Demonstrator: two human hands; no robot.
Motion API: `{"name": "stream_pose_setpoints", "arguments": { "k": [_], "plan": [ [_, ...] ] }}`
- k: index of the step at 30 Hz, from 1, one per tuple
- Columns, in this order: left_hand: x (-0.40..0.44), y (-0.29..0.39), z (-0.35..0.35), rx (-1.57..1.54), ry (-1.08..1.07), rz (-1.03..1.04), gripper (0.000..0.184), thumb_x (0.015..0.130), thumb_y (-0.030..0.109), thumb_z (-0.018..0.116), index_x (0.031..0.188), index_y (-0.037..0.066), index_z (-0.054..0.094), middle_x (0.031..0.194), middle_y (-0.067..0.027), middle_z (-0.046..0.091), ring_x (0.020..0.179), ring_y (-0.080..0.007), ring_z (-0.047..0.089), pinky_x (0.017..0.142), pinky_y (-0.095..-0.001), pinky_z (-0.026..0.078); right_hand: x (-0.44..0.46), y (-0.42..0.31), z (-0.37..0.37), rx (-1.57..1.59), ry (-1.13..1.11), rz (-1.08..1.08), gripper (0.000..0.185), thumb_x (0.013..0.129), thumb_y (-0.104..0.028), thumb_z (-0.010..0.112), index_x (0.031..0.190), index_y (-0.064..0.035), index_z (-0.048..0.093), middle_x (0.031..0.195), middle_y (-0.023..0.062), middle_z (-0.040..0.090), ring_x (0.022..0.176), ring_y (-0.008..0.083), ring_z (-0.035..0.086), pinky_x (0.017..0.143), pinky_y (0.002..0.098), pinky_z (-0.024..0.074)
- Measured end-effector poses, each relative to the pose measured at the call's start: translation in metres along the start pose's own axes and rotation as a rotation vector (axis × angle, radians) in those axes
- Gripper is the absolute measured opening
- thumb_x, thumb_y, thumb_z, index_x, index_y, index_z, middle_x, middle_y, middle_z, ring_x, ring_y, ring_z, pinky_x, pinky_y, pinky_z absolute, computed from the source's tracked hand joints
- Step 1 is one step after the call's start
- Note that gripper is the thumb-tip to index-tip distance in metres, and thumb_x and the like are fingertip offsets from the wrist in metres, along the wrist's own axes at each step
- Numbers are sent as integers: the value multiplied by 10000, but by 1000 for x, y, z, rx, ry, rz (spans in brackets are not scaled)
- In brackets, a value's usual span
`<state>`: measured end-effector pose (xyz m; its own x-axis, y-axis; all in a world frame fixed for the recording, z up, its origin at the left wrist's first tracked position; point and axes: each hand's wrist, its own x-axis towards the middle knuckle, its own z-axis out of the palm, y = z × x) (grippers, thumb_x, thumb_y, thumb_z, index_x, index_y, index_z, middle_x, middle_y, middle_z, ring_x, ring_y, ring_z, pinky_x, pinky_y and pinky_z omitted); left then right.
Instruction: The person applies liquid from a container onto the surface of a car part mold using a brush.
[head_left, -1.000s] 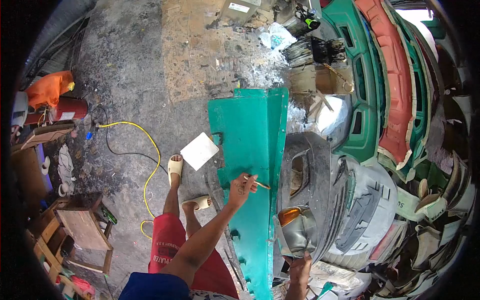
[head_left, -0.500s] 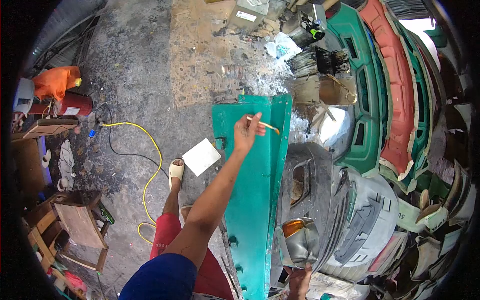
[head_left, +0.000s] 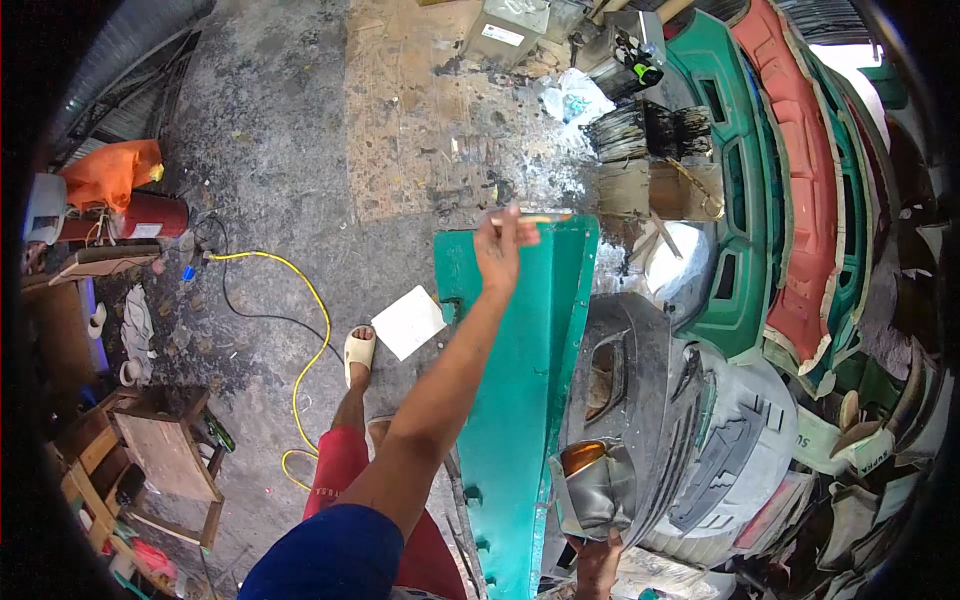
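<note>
A thin brush (head_left: pixel 545 218) is gripped in my left hand (head_left: pixel 505 250), whose fingers are slightly blurred. That hand is over the far end of a long green panel (head_left: pixel 515 350), with the brush tip near the panel's top edge; whether it touches is unclear. At the lower right, my right hand (head_left: pixel 598 562) holds the near edge of a cut-open metal container (head_left: pixel 600 490) with orange-brown liquid inside. The container is above a dark grey bumper part, to the right of the panel.
A white sheet (head_left: pixel 409 322) lies on the floor left of the panel. A yellow cord (head_left: pixel 305 330) curves across the floor. Green and red bumper parts (head_left: pixel 795 180) stand at the right, near a grey bumper (head_left: pixel 735 440). A wooden stool (head_left: pixel 165 455) is at the left.
My left hand has moved up along the panel with the brush, from its middle to its far end. My right hand keeps hold of the container. The view has shifted slightly.
</note>
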<state>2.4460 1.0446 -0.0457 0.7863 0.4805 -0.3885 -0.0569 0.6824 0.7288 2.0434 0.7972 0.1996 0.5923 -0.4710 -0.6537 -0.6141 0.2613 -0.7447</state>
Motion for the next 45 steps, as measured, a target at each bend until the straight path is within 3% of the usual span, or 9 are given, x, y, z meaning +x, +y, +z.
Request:
{"name": "stream_pose_setpoints", "arguments": {
  "k": [7,9,13,22,31,40,42,43,45],
  "plan": [
    [-73,-3,-40,58,-106,-160,366,954,312,595,903,-47,552,750,-142,654,610,-174,649,567,-303,572,4,-6,16,-28,-42,30,680,873,-461,576,1392,-69,376,1344,140,512,1159,322,559,886,520,526],
    [-70,6,-54,278,-300,-315,384,948,328,602,870,-46,559,713,-134,646,583,-163,640,530,-294,562,7,-3,10,-12,-36,37,672,876,-458,576,1386,-67,381,1342,146,513,1160,323,560,885,522,526],
    [-42,8,-38,356,-423,-269,392,944,333,606,832,-40,566,688,-130,640,562,-155,633,505,-287,554,11,3,-2,21,-21,54,655,881,-451,574,1375,-63,391,1337,158,514,1161,325,561,883,527,526],
    [24,1,-1,71,-40,50,375,959,310,584,874,-55,569,739,-147,656,613,-185,654,555,-309,575,1,17,2,71,-20,48,641,881,-462,584,1344,-51,417,1333,137,521,1185,316,541,927,573,488],
    [-117,-30,-47,188,-44,-66,363,961,294,584,917,-65,561,768,-154,653,632,-193,658,585,-310,577,-8,35,-24,8,-18,19,632,876,-442,608,1344,-63,416,1333,133,516,1180,295,544,886,522,519],
    [-224,-44,-112,324,-261,-210,362,949,288,600,901,-69,563,722,-144,646,613,-189,657,572,-304,569,3,64,-52,6,15,26,524,872,-361,628,1243,-24,474,1239,140,554,1105,292,580,828,511,552],
    [-232,-42,-121,409,-379,-373,371,942,283,611,857,-75,569,703,-149,646,591,-192,655,547,-306,562,4,66,-52,16,1,28,554,863,-361,647,1243,-4,460,1238,130,541,1113,287,570,827,512,553],
    [-229,-42,-118,416,-390,-366,371,942,283,611,857,-75,569,703,-149,646,591,-192,655,547,-306,562,0,59,-42,139,-12,34,364,872,-220,650,1159,-63,491,1122,50,586,1034,184,603,788,470,584],
    [-214,-45,-108,424,-366,-217,392,942,278,614,838,-98,583,664,-148,644,554,-172,643,502,-298,543,-2,56,-38,131,-32,27,393,865,-227,654,1174,-53,487,1132,61,579,1039,194,598,787,456,584]
  ]
}}
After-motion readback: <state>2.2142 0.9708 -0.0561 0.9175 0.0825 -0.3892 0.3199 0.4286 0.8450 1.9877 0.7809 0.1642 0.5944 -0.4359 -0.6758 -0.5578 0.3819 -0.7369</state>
